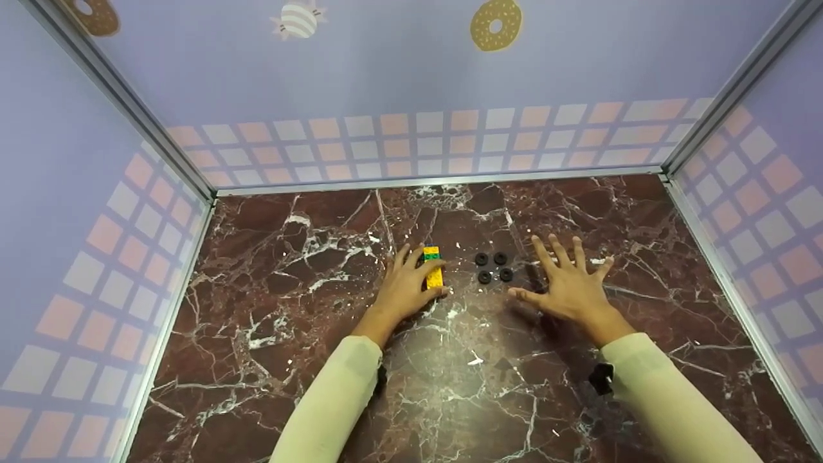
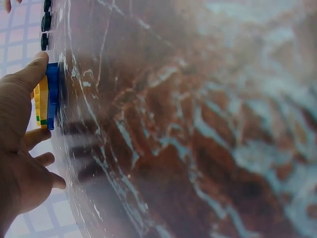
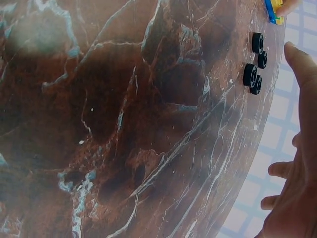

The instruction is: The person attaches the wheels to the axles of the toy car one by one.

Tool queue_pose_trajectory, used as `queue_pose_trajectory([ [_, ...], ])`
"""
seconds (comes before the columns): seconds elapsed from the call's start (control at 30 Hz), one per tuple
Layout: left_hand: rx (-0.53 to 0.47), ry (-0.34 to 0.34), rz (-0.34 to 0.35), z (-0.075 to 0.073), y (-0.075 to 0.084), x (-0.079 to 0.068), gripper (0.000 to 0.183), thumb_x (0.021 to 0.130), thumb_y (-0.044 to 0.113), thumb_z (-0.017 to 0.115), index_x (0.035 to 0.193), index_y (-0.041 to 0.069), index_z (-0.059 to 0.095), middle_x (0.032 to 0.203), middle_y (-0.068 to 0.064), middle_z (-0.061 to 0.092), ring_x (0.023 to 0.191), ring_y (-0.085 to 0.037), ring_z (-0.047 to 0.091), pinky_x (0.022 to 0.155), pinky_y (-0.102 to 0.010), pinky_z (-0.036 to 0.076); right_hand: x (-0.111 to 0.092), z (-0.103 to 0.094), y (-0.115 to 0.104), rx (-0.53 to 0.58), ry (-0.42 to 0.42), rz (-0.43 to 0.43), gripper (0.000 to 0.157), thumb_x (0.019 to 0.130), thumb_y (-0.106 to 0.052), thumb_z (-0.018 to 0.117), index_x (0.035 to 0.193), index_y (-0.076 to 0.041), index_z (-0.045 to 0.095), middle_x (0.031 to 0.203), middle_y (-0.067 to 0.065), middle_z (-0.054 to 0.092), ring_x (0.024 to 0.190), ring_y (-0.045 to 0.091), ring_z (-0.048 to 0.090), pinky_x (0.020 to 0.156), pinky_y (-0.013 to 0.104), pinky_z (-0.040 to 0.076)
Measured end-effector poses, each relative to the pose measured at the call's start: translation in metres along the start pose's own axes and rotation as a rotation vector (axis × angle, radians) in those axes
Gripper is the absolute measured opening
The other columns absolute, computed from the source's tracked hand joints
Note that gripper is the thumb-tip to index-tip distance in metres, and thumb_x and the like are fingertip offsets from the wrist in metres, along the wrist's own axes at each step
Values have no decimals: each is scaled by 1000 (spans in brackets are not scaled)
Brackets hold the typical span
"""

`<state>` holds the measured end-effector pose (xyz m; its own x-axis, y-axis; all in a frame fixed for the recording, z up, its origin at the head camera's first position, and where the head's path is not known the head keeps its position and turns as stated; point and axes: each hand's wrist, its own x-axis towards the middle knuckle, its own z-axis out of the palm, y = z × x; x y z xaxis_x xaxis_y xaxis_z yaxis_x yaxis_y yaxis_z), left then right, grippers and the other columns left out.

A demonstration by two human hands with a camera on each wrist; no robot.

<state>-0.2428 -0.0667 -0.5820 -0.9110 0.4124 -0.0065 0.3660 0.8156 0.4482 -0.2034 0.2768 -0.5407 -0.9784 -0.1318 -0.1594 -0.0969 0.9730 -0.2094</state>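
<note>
A small block of stacked toy bricks [image 1: 434, 278], yellow with a green band on top and a blue base in the left wrist view [image 2: 52, 94], lies on the marble-patterned table. My left hand [image 1: 404, 288] is at it: the thumb lies by its near end, one finger reaches over its top, and the others spread along its left side. Several small black toy wheels [image 1: 485, 277] lie grouped to the right of the block, also visible as black wheels [image 3: 250, 75] in the right wrist view. To their right, my right hand [image 1: 572, 289] spreads its fingers wide, holding nothing.
The dark red marble table [image 1: 289, 399] is bounded by a pale back wall [image 1: 398, 77] and side walls, with metal strips along the edges. White sleeves [image 1: 334, 399] cover both forearms, and a dark device [image 1: 602, 379] sits at the right wrist.
</note>
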Motion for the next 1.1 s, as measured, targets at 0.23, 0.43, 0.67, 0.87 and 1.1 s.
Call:
queue_pose_trajectory([
  [0.23, -42, 35, 14, 0, -1, -1, 62, 99, 52, 81, 155, 32, 64, 176, -20, 40, 164, -48, 33, 133, -71, 35, 1, -2, 0, -8, -1, -1, 121, 91, -96, 49, 179, -31, -3, 187, 13, 0, 168, 56, -9, 112, 94, -21],
  [0.43, -106, 97, 48, -2, -3, -4, 59, 97, 45, 85, 151, 27, 69, 173, -21, 43, 157, -48, 43, 132, -67, 40, 1, -3, -1, -24, 3, -1, 120, 91, -95, 50, 179, -31, -2, 187, 16, 4, 167, 60, -1, 113, 97, -17],
  [0.67, -200, 139, 29, -4, -2, -7, 58, 95, 40, 88, 149, 27, 71, 173, -20, 43, 157, -46, 45, 130, -63, 45, 0, -1, -2, -24, 0, -4, 120, 91, -94, 51, 179, -31, -1, 187, 16, 6, 168, 59, -4, 112, 96, -19],
  [0.87, -258, 199, 83, -5, -3, -9, 57, 93, 31, 91, 146, 21, 73, 172, -25, 41, 139, -42, 65, 118, -57, 58, 1, -1, -3, -25, 0, -9, 119, 91, -94, 52, 179, -30, 6, 187, 14, 7, 168, 59, -4, 111, 96, -19],
  [1.1, -358, 236, 132, -3, 0, -10, 56, 90, 18, 92, 143, 14, 74, 171, -28, 37, 135, -49, 63, 114, -57, 61, 1, -1, -4, -27, 1, -13, 116, 92, -91, 57, 179, -30, 10, 187, 15, 7, 167, 60, -2, 111, 96, -20],
])
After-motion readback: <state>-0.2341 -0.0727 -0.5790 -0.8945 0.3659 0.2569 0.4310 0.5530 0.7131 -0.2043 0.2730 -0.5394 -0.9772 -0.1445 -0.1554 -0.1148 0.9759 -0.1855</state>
